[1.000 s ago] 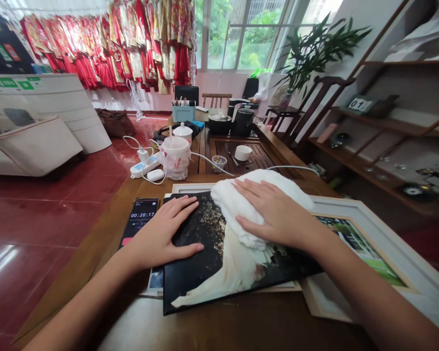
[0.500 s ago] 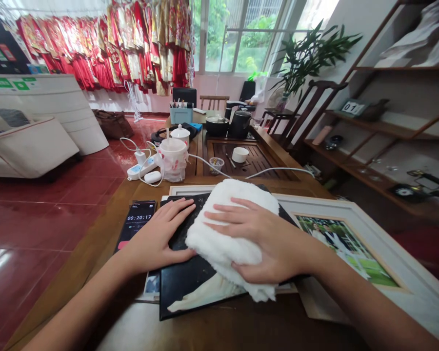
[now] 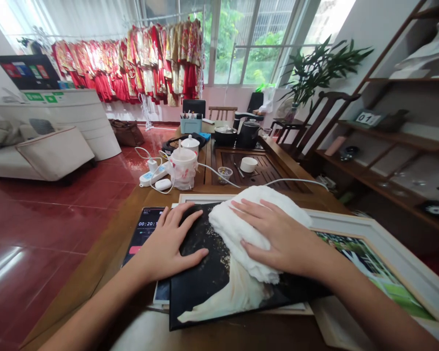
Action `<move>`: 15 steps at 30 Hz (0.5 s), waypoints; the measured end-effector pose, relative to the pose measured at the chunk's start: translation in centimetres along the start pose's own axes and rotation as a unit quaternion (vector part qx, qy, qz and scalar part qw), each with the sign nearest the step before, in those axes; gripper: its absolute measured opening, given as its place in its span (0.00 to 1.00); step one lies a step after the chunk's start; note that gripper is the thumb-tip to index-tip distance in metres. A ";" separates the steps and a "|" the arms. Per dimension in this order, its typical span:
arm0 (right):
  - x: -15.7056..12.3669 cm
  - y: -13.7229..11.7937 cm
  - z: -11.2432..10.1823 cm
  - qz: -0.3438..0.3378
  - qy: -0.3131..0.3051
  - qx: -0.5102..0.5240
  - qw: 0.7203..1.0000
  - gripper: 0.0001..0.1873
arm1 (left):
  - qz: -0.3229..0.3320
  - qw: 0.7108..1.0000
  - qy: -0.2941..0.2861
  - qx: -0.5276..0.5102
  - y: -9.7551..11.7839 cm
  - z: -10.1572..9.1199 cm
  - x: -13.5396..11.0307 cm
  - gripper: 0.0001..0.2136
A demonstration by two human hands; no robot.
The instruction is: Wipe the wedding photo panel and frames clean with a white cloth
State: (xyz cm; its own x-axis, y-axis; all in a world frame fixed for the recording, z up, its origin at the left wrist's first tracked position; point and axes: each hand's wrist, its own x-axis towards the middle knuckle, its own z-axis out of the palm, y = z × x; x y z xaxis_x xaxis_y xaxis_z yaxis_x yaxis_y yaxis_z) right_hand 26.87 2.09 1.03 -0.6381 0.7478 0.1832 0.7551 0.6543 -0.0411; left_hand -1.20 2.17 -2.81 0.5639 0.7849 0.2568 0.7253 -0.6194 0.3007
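Observation:
A glossy black photo panel (image 3: 193, 287) with a pale trailing dress printed on it lies before me, with light specks scattered over its dark surface. My left hand (image 3: 173, 243) rests on its left part, fingers spread and holding nothing. My right hand (image 3: 281, 239) holds a bunched white towel (image 3: 229, 222) against the panel, its fingers stretched over the top and its thumb pressed to the near side. The towel and this hand hide the panel's upper right. Beside my left hand lies a phone (image 3: 142, 234) showing a timer, partly covered by the fingers.
A white picture frame (image 3: 373, 231) lies at the right, partly under the panel. Beyond are a drink cup (image 3: 183, 168), a power strip (image 3: 149, 176), a white cable (image 3: 296, 180), a small white bowl (image 3: 249, 165) and a dark kettle (image 3: 249, 134). Shelves (image 3: 398, 131) stand at right.
The towel and my right hand have shifted right across the panel, uncovering more specks and more of the printed dress. My left hand stays on the panel. The view has tilted up slightly.

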 end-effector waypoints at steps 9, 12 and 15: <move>0.0 -0.5 -0.4 -0.006 0.017 -0.002 1.000 0.37 | 0.022 0.999 0.021 0.018 0.7 -1.7 0.0 0.29; 0.0 -0.5 -0.5 -0.010 0.013 -0.013 1.000 0.37 | 0.116 0.990 0.085 0.003 1.4 -3.4 -0.4 0.18; -0.1 -0.5 -0.4 -0.007 0.006 -0.023 1.000 0.37 | 0.185 0.974 0.119 -0.058 2.4 -3.2 -3.6 0.19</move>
State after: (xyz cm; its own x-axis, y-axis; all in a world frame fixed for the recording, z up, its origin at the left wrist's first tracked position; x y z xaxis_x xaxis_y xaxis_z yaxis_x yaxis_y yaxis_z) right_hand 26.64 1.66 1.46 -0.6475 0.7366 0.1956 0.7519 0.6593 0.0063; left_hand -2.80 -2.19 -0.04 0.6607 0.4892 0.5693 0.4319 -0.8681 0.2448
